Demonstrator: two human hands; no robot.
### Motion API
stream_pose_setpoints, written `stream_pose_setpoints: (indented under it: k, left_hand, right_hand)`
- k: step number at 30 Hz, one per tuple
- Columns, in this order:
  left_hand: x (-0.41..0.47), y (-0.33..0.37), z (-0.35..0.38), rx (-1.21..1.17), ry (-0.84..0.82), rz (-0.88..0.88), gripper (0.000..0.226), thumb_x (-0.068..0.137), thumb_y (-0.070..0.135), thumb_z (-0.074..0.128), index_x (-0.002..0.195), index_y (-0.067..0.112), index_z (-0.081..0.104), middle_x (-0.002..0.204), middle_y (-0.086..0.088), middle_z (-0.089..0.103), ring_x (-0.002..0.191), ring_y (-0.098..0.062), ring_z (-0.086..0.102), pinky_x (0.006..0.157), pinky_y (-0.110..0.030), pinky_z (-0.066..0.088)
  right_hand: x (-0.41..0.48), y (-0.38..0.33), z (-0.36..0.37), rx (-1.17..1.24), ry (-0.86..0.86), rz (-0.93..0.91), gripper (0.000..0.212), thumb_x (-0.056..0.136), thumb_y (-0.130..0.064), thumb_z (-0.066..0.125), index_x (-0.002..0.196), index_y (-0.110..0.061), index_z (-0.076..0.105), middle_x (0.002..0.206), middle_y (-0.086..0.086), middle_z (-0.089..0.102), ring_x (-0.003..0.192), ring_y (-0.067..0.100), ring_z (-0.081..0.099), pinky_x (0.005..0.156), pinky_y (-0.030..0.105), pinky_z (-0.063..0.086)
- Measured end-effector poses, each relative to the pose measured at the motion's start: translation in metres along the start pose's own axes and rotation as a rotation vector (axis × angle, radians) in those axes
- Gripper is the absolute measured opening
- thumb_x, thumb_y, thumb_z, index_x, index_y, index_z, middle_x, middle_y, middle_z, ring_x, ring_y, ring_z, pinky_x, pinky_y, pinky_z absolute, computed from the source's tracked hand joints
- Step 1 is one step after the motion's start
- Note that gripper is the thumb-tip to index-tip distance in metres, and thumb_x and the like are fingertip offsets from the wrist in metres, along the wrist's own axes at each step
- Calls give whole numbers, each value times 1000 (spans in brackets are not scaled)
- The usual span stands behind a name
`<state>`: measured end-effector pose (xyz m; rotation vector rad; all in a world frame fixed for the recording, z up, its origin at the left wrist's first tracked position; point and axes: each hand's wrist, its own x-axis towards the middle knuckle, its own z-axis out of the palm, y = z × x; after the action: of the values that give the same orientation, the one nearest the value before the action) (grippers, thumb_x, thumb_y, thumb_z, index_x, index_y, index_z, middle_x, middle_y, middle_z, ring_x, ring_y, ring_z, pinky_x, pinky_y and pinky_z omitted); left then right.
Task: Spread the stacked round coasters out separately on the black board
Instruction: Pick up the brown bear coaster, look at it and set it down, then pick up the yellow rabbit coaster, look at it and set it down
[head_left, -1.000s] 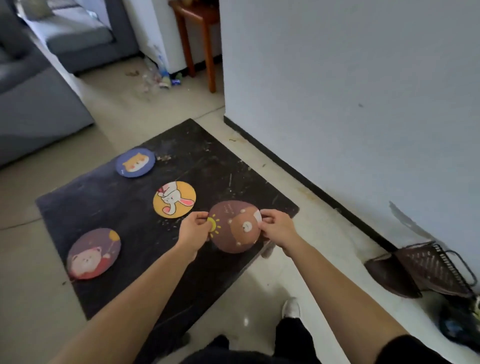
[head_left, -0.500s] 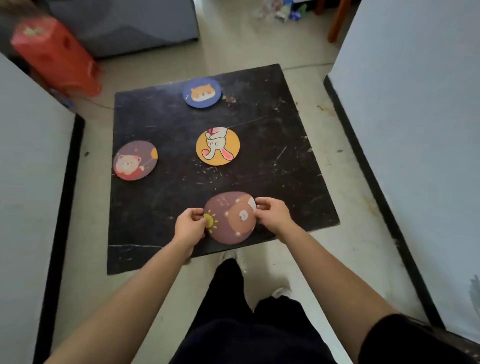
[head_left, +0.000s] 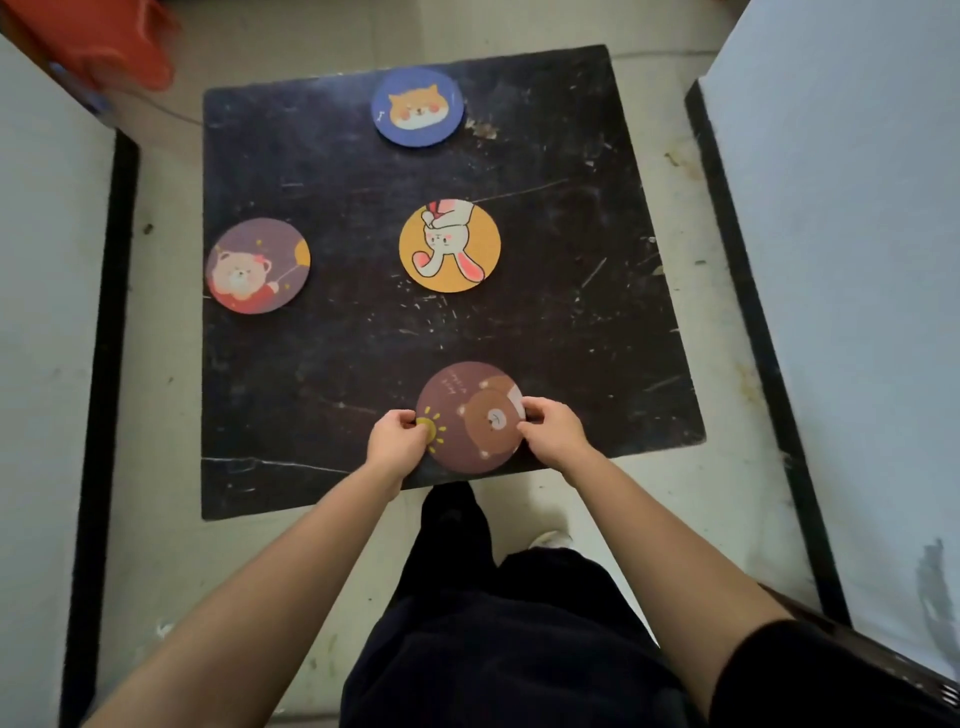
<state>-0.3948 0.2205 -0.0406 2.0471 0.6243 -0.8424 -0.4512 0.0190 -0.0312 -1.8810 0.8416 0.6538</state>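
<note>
A scuffed black board lies on a pale floor between two white panels, one on the left and one on the right, each edged with a dark strip. Four round coasters show on the board, all apart from one another. A blue coaster with an orange dog face sits near the far edge. A yellow coaster with a white rabbit in a red hat lies near the middle. A purple coaster with a bear in red rests at the left edge, its rim reaching the board's side. A brown coaster printed with a bear face and a small yellow sun sits close to the near edge, and both hands grip it: the left hand pinches its left rim over the sun, thumb on top, and the right hand pinches its right rim beside the bear's head. Whether this is a single coaster or a thin stack cannot be told from above. A few pale handwritten marks run along its upper left, too small to read; no other writing is legible anywhere. An orange-red object shows blurred at the top left corner. Dark trousers and part of a light shoe fill the bottom of the view below the bare forearms.
</note>
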Motion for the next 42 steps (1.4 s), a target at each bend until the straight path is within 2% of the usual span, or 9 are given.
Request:
stream_pose_setpoints:
  k: [8, 11, 16, 21, 26, 29, 35, 38, 42]
  left_hand:
    - [14, 32, -15, 129, 24, 45, 51, 87, 22, 61, 136, 12, 51, 130, -12, 61, 115, -29, 59, 99, -45, 49]
    - [31, 58, -23, 133, 50, 125, 55, 90, 20, 60, 142, 14, 45, 142, -11, 53, 124, -27, 54, 100, -41, 47]
    - [71, 106, -31, 54, 27, 244, 61, 91, 20, 60, 148, 16, 37, 148, -8, 46, 127, -22, 51, 98, -33, 46]
    - [112, 157, -34, -93, -22, 259, 70, 91, 19, 64, 151, 20, 29, 155, -6, 37, 138, -22, 40, 101, -37, 43]
    - [139, 179, -31, -297, -167, 164, 69, 93, 20, 62, 152, 21, 27, 141, -3, 54, 108, -9, 59, 78, -23, 49]
    - [144, 177, -32, -310, -152, 120, 72, 90, 15, 65, 152, 21, 28, 141, 2, 49, 116, -15, 56, 89, -33, 53]
    - [141, 174, -36, -251, -47, 8, 50, 89, 11, 65, 137, 14, 51, 106, 1, 64, 91, -10, 63, 65, -23, 51]
    - [129, 183, -31, -249, -46, 28, 33, 92, 14, 63, 125, 16, 60, 94, 8, 65, 81, -3, 61, 56, -19, 45]
    - [106, 215, -20, -328, -51, 119, 25, 93, 16, 62, 117, 21, 64, 98, 9, 69, 88, -4, 64, 61, -19, 45]
  right_hand:
    - [17, -21, -20, -243, 25, -47, 52, 93, -27, 58, 143, -21, 47, 145, 8, 48, 119, 27, 57, 97, 41, 49]
    - [35, -43, -28, -180, 123, -63, 56, 94, -23, 58, 147, -26, 38, 149, 6, 41, 121, 23, 56, 92, 36, 48]
    - [79, -88, -40, -72, 187, -106, 63, 94, -21, 56, 151, -24, 31, 153, 7, 38, 132, 26, 49, 106, 46, 47]
    - [126, -134, -44, 25, 188, -134, 69, 93, -18, 56, 154, -22, 25, 156, 8, 36, 134, 25, 48, 108, 47, 44]
    - [159, -162, -32, 157, 121, -62, 85, 89, -26, 64, 157, -20, 12, 159, 7, 33, 140, 27, 41, 113, 51, 39]
    - [163, -163, -27, 210, 162, 26, 86, 87, -24, 67, 156, -19, 16, 151, 9, 40, 132, 26, 49, 109, 46, 43]
    - [149, -145, -37, 237, 139, 98, 42, 93, -24, 63, 133, -16, 57, 104, -3, 64, 102, 17, 61, 93, 40, 54]
    - [141, -145, -51, 254, 164, 39, 34, 95, -24, 61, 128, -19, 59, 105, -4, 63, 101, 15, 61, 84, 34, 55]
    - [132, -146, -92, 358, 249, -68, 27, 96, -26, 59, 123, -23, 60, 102, -9, 63, 94, 6, 59, 68, 21, 46]
